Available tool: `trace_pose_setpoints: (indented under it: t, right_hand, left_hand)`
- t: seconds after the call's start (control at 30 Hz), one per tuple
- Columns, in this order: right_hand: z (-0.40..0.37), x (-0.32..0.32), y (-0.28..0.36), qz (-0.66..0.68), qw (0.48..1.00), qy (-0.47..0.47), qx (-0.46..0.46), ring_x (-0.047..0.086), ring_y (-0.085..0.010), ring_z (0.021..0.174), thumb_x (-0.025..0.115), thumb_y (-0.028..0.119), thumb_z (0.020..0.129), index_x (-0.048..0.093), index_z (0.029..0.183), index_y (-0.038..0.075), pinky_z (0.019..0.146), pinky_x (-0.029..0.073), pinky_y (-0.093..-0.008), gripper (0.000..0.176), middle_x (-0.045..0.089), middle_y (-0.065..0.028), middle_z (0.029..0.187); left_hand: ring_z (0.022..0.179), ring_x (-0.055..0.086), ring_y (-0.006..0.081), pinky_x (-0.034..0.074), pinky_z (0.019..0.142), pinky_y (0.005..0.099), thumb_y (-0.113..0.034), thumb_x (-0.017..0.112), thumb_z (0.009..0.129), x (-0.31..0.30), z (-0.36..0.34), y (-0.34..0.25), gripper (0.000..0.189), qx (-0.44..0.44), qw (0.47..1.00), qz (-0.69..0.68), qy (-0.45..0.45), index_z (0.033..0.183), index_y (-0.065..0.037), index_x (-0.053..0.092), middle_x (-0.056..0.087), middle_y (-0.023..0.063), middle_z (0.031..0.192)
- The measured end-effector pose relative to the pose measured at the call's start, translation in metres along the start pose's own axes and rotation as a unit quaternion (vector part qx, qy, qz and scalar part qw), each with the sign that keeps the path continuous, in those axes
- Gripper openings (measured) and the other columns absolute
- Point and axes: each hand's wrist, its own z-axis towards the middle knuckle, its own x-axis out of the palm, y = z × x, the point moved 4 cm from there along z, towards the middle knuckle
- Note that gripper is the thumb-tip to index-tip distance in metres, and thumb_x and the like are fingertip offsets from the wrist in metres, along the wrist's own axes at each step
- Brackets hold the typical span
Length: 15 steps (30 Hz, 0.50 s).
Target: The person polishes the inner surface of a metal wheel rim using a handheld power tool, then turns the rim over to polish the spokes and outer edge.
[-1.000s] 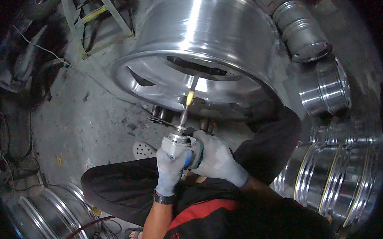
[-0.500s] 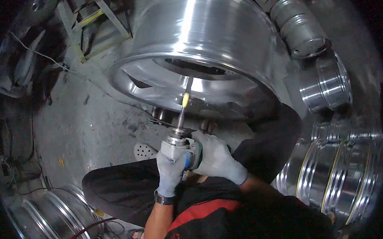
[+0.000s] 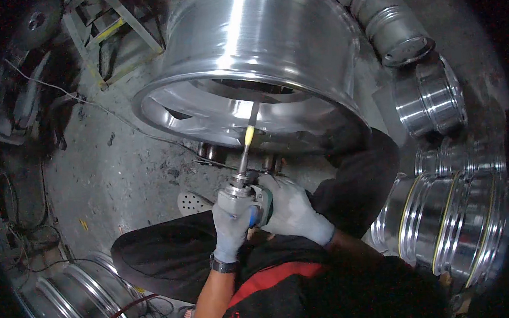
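Both of my gloved hands are on a grinder (image 3: 259,209) fitted with a long metal spindle and a yellow-banded shank (image 3: 249,136). My left hand (image 3: 230,226) closes round the grinder's head on its left side. My right hand (image 3: 296,210) wraps the body from the right, hiding much of it. The dark tip of the shank overlaps the inner face of a large shiny metal wheel rim (image 3: 270,28), just beyond my hands. This wheel rim stands tilted, its open face toward me, above my bent legs.
More metal wheel rims (image 3: 442,224) lie in rows at right, with others (image 3: 83,294) at lower left. A metal drum (image 3: 390,22) sits at upper right. A metal frame stand (image 3: 113,42) is at upper left. A cable (image 3: 105,109) crosses the concrete floor.
The view has shifted a little, so the wheel rim sits slightly further left. My hands keep their grip on the grinder, its tip still over the wheel's inner face.
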Motion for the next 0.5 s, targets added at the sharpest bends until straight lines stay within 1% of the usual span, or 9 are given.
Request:
trace_pose_setpoints:
  t: [0.03, 0.1, 0.17, 0.23, 0.3, 0.33, 0.37, 0.43, 0.5]
  right_hand:
    - [0.002, 0.000, 0.002, 0.001, 1.000, 0.017, 0.000, 0.069, -0.0425, 0.100, 0.087, 0.032, 0.072, 0.060, 0.117, 0.007, 0.087, 0.055, -0.0524, 0.058, 0.069, -0.0201, 0.102]
    - [0.006, 0.003, 0.003, 0.004, 1.000, 0.031, 0.000, 0.069, -0.0424, 0.100, 0.087, 0.033, 0.072, 0.060, 0.116, 0.007, 0.086, 0.055, -0.0524, 0.058, 0.069, -0.0203, 0.102]
    - [0.011, 0.011, 0.003, -0.023, 0.998, 0.051, -0.014, 0.069, -0.0423, 0.100, 0.086, 0.037, 0.072, 0.059, 0.116, 0.007, 0.086, 0.055, -0.0521, 0.060, 0.070, -0.0208, 0.103]
    - [0.015, 0.014, 0.005, -0.017, 0.998, 0.046, -0.024, 0.069, -0.0424, 0.100, 0.085, 0.037, 0.073, 0.058, 0.117, 0.007, 0.087, 0.055, -0.0519, 0.060, 0.070, -0.0211, 0.103]
    - [0.018, 0.015, 0.008, -0.010, 0.998, 0.041, -0.037, 0.069, -0.0425, 0.100, 0.085, 0.037, 0.073, 0.058, 0.118, 0.006, 0.087, 0.055, -0.0517, 0.061, 0.071, -0.0214, 0.103]
    - [0.019, 0.016, 0.009, -0.020, 0.998, 0.042, -0.042, 0.069, -0.0426, 0.100, 0.084, 0.037, 0.073, 0.057, 0.118, 0.006, 0.088, 0.055, -0.0516, 0.061, 0.070, -0.0218, 0.103]
    - [0.020, 0.016, 0.010, -0.029, 0.998, 0.043, -0.046, 0.069, -0.0428, 0.100, 0.084, 0.036, 0.073, 0.057, 0.119, 0.005, 0.088, 0.055, -0.0515, 0.061, 0.070, -0.0223, 0.103]
    - [0.020, 0.015, 0.011, -0.018, 0.998, 0.042, -0.040, 0.069, -0.0428, 0.100, 0.084, 0.036, 0.073, 0.057, 0.119, 0.005, 0.088, 0.055, -0.0517, 0.061, 0.070, -0.0225, 0.102]
    - [0.018, 0.014, 0.009, -0.007, 0.998, 0.041, -0.037, 0.069, -0.0427, 0.100, 0.083, 0.036, 0.073, 0.057, 0.119, 0.005, 0.088, 0.054, -0.0518, 0.061, 0.070, -0.0227, 0.101]
  left_hand:
    - [0.092, 0.064, 0.0114, 0.054, 0.079, 0.0268, -0.018, 0.070, 0.088, -0.001, 0.001, -0.003, 0.034, -0.001, 1.000, 0.001, 0.001, 0.118, -0.001, 0.065, 0.067, 0.0069, 0.112]
    - [0.092, 0.073, 0.0184, 0.057, 0.085, 0.0335, -0.003, 0.071, 0.083, -0.006, 0.000, -0.017, 0.025, 0.072, 0.995, 0.042, -0.061, 0.107, 0.003, 0.074, 0.076, 0.0116, 0.104]
    - [0.093, 0.072, 0.0178, 0.057, 0.085, 0.0331, -0.003, 0.070, 0.083, -0.014, 0.001, -0.006, 0.027, 0.067, 0.995, 0.025, -0.075, 0.109, 0.003, 0.074, 0.076, 0.0108, 0.105]
    - [0.093, 0.072, 0.0172, 0.057, 0.085, 0.0328, -0.002, 0.069, 0.084, -0.017, 0.003, -0.010, 0.028, 0.061, 0.994, 0.007, -0.088, 0.111, 0.003, 0.073, 0.075, 0.0101, 0.105]
    - [0.093, 0.070, 0.0154, 0.056, 0.083, 0.0316, -0.001, 0.068, 0.084, -0.017, 0.000, -0.014, 0.033, -0.007, 0.988, -0.110, -0.107, 0.117, 0.002, 0.070, 0.074, 0.0081, 0.105]
    - [0.091, 0.069, 0.0144, 0.056, 0.081, 0.0304, -0.001, 0.068, 0.085, -0.018, 0.003, -0.015, 0.036, 0.066, 0.989, -0.080, -0.103, 0.121, 0.001, 0.068, 0.073, 0.0066, 0.104]
    - [0.091, 0.069, 0.0144, 0.056, 0.081, 0.0304, -0.001, 0.068, 0.085, -0.020, 0.005, -0.016, 0.036, 0.066, 0.990, -0.077, -0.100, 0.121, 0.001, 0.068, 0.073, 0.0066, 0.104]
    - [0.090, 0.069, 0.0142, 0.056, 0.080, 0.0305, -0.002, 0.069, 0.084, -0.021, 0.006, -0.015, 0.035, 0.036, 0.993, -0.047, -0.099, 0.119, 0.000, 0.069, 0.073, 0.0066, 0.105]
    - [0.090, 0.069, 0.0147, 0.056, 0.080, 0.0306, -0.002, 0.070, 0.084, -0.021, 0.008, -0.004, 0.034, 0.030, 0.996, -0.019, -0.084, 0.118, 0.000, 0.069, 0.073, 0.0071, 0.105]
